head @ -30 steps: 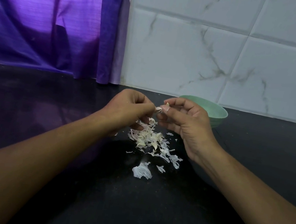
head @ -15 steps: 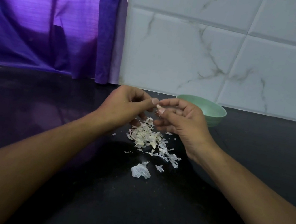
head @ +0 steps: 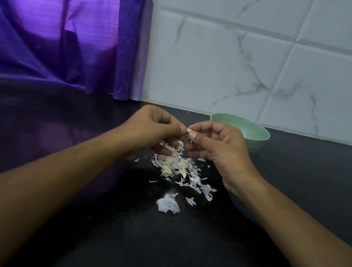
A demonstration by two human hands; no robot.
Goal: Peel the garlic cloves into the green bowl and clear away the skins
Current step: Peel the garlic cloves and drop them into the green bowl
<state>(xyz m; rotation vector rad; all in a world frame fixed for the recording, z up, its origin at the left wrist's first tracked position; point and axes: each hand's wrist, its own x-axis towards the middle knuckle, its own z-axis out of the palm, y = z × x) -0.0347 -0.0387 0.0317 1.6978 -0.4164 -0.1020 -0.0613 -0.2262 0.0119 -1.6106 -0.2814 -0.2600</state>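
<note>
A small garlic clove (head: 189,131) is pinched between the fingertips of my left hand (head: 152,130) and my right hand (head: 216,144), held above the black counter. Most of the clove is hidden by the fingers. Below the hands lies a heap of pale garlic skins (head: 177,165), with a larger loose skin (head: 167,205) nearer to me. The green bowl (head: 255,131) stands just behind my right hand; its contents cannot be seen.
The black counter (head: 154,244) stretches all around the heap. A white marble-tiled wall (head: 271,67) rises behind the bowl, and a purple curtain (head: 61,24) hangs at the back left down to the counter.
Both hands stay together on the clove with only small finger shifts; a strip of skin that showed between the fingertips a second ago no longer shows.
</note>
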